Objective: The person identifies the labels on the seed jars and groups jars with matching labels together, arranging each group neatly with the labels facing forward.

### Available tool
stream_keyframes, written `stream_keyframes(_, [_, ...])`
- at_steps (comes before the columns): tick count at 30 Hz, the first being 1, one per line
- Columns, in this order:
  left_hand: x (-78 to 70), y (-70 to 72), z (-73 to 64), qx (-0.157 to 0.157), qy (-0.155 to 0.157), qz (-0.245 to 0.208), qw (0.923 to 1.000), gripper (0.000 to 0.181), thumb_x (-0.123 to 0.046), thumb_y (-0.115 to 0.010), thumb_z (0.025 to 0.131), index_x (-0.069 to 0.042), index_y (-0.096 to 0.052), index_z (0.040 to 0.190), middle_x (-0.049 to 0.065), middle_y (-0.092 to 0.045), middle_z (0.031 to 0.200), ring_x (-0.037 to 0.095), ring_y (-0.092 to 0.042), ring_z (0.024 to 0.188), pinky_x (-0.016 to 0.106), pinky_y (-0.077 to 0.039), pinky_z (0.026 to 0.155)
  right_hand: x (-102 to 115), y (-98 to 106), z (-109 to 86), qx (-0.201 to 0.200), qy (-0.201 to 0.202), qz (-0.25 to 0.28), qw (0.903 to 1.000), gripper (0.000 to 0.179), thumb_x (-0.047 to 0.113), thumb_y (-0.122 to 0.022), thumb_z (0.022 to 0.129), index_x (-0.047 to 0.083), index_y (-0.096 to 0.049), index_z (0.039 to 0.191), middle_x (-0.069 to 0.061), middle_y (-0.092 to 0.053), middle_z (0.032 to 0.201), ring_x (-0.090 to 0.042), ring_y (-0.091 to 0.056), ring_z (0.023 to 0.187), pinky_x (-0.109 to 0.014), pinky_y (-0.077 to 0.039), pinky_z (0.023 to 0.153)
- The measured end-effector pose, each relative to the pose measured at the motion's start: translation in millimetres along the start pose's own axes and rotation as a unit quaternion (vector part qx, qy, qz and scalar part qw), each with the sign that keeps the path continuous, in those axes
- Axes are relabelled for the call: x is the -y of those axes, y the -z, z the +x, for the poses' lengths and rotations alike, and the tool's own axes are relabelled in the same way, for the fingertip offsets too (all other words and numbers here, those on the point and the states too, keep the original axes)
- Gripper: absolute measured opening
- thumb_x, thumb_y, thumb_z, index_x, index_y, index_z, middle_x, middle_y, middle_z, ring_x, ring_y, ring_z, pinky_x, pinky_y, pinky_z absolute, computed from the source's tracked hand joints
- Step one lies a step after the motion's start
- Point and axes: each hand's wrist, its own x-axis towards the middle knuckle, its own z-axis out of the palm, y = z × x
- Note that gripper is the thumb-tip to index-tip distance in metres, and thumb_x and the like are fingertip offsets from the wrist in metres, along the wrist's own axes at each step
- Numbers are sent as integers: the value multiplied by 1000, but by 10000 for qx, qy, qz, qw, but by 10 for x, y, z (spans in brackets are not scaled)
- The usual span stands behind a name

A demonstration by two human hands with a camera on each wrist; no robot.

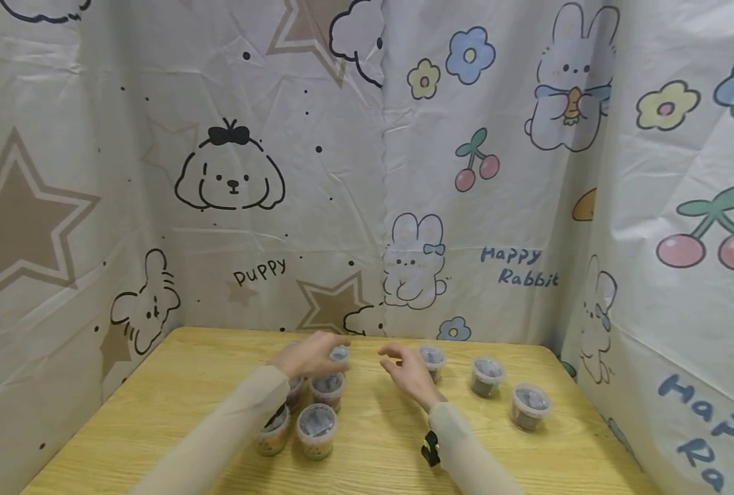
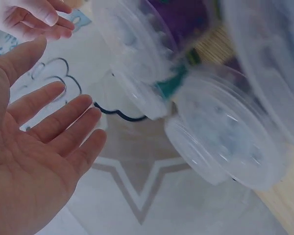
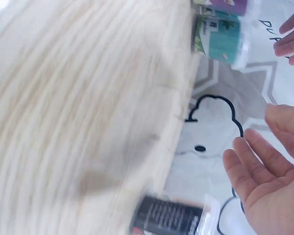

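Note:
My left hand (image 1: 314, 354) hovers over the back of a group of small lidded plastic tubs, among them a front tub (image 1: 317, 432) and one behind it (image 1: 328, 392). In the left wrist view its fingers (image 2: 63, 129) are spread and hold nothing, beside blurred clear lids (image 2: 225, 127). My right hand (image 1: 409, 375) is raised over the table, just left of another tub (image 1: 431, 359). Its fingers (image 3: 255, 164) look loosely bent and hold nothing in the right wrist view. There, a teal-labelled tub (image 3: 219, 39) and a dark-labelled tub (image 3: 169, 215) are visible.
Two more lidded tubs stand at the right, one nearer the back (image 1: 487, 376) and one closer to me (image 1: 530, 407). All rest on a yellow wood-grain table (image 1: 175, 405). Printed cloth (image 1: 317, 206) with cartoon dogs and rabbits hangs behind the table and at both sides.

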Motion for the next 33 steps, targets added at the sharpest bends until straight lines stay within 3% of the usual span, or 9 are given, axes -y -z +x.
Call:
stream_keyframes(7, [-211, -72, 112, -223, -706, -93, 9972, 34, -22, -67, 94, -3, -65, 123, 14, -68, 121, 29, -65, 111, 42, -56, 91, -35, 179, -79, -269, -12, -267, 9993, 21, 8, -63, 94, 4, -70, 114, -14, -69, 119, -34, -63, 112, -46, -55, 93])
stream_keyframes(11, [-376, -104, 163, -187, -1114, 148, 9935, 25, -21, -66, 95, -6, -70, 114, 9, -72, 111, 23, -68, 102, 36, -58, 85, -84, 284, -130, -394, -114, -327, 9986, 19, 5, -64, 93, 3, -71, 110, -14, -69, 116, -33, -65, 108, -45, -56, 91])
stream_keyframes(18, [-584, -208, 255, -183, -1621, 404, 9858, 17, -19, -65, 95, -7, -73, 103, 6, -74, 103, 17, -70, 91, 28, -58, 79, -204, 471, -259, -607, -620, -445, 9952, 20, 10, -67, 92, 7, -72, 111, -11, -71, 114, -29, -68, 103, -43, -57, 88])
stream_keyframes(25, [-708, -295, 367, -261, -1375, 350, 9895, 20, -21, -64, 95, -10, -73, 109, 5, -74, 109, 18, -70, 98, 29, -58, 84, -343, 669, -343, -789, -528, -640, 9934, 20, 7, -66, 92, 3, -72, 111, -14, -72, 110, -30, -67, 101, -44, -57, 87])
stream_keyframes(33, [-930, -449, 520, -555, -248, -8, 9981, 23, -21, -66, 94, -9, -72, 112, 5, -72, 112, 19, -68, 99, 33, -58, 82, -443, 741, -354, -1025, -787, -722, 9890, 21, 9, -69, 90, 3, -72, 110, -16, -71, 113, -33, -67, 103, -45, -57, 86])
